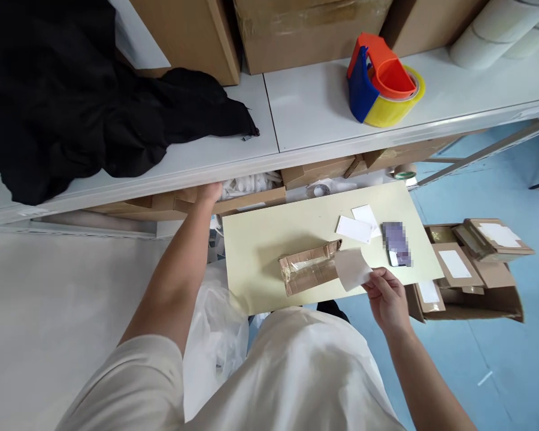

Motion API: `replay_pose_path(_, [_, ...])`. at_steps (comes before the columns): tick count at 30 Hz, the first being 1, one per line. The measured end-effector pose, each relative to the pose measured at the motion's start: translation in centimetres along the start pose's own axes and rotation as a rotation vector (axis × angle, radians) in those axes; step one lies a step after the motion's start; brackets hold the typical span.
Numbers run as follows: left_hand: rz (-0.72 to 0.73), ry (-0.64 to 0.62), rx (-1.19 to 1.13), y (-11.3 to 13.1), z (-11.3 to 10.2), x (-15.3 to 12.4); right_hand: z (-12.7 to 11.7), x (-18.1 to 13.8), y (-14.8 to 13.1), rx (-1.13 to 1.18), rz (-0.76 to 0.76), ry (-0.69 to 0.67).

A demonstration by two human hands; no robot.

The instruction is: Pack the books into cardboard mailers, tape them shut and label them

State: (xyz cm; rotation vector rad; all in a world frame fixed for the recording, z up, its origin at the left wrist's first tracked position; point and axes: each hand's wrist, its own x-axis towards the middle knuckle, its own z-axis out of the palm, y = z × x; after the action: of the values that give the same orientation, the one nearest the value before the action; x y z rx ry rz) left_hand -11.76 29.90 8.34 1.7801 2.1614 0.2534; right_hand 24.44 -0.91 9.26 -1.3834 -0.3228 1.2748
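Observation:
My left hand (205, 194) reaches under the white shelf (296, 114) into a cardboard box (247, 200) holding white packets; its fingers are hidden inside. My right hand (386, 296) pinches a white paper label (351, 268) over the near edge of a small pale yellow table (260, 239). A small taped cardboard parcel (308, 267) lies on the table just left of the label. Two white cards (359, 224) and a blurred purple item (396, 243) lie further back on the table.
A red, blue and yellow tape dispenser (381, 81) and black cloth (72, 96) sit on the shelf among big cardboard boxes (305, 30). An open carton (471, 269) of small labelled parcels stands on the blue floor at right. A white plastic bag (213, 341) hangs by my lap.

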Motion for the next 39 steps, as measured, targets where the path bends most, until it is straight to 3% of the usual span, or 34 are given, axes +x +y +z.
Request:
replay_pose_path(2, [0.027, -0.004, -0.078, 2.4, 0.4, -5.4, 0.9, 0.3, -0.1, -0.020, -0.017, -0.029])
replay_pose_path(5, [0.447, -0.127, -0.293, 7.4, 1.7, -17.1, 2.1, 0.8, -0.1, -0.068, -0.058, -0.084])
replay_pose_path(7, [0.671, -0.102, -0.344, 10.7, 3.0, -24.4, 2.6, 1.1, -0.1, -0.103, -0.101, -0.115])
replay_pose_path(10, [0.687, 0.056, -0.339, 14.1, 5.1, -30.9, 2.6, 1.2, -0.3, -0.138, -0.158, -0.155])
replay_pose_path(16, [0.608, 0.190, -0.428, 15.4, 6.8, -33.2, 0.7, 0.7, -1.5, -0.184, -0.181, -0.389])
replay_pose_path(19, [0.416, 0.193, -0.649, 15.2, 7.3, -33.9, -1.3, 0.8, -2.4, -0.268, -0.266, -0.545])
replay_pose_path(22, [0.083, 0.126, -0.954, 14.7, 8.2, -34.4, -3.5, 1.6, -3.1, -0.430, -0.419, -0.376])
replay_pose_path(24, [-0.098, 0.059, -1.130, 14.4, 8.7, -34.6, -4.4, 2.4, -3.3, -0.508, -0.429, -0.241])
replay_pose_path(30, [-0.351, -0.078, -1.422, 14.0, 9.2, -35.9, -4.3, 4.1, -2.3, -0.410, -0.178, -0.401])
replay_pose_path(34, [-0.459, -0.106, -1.419, 12.9, 10.3, -36.8, -4.1, 4.1, -1.2, -0.406, -0.102, -0.388])
replay_pose_path(39, [-0.415, -0.061, -1.063, 10.3, 11.8, -37.1, -4.5, 3.9, 0.7, -0.467, -0.095, -0.397])
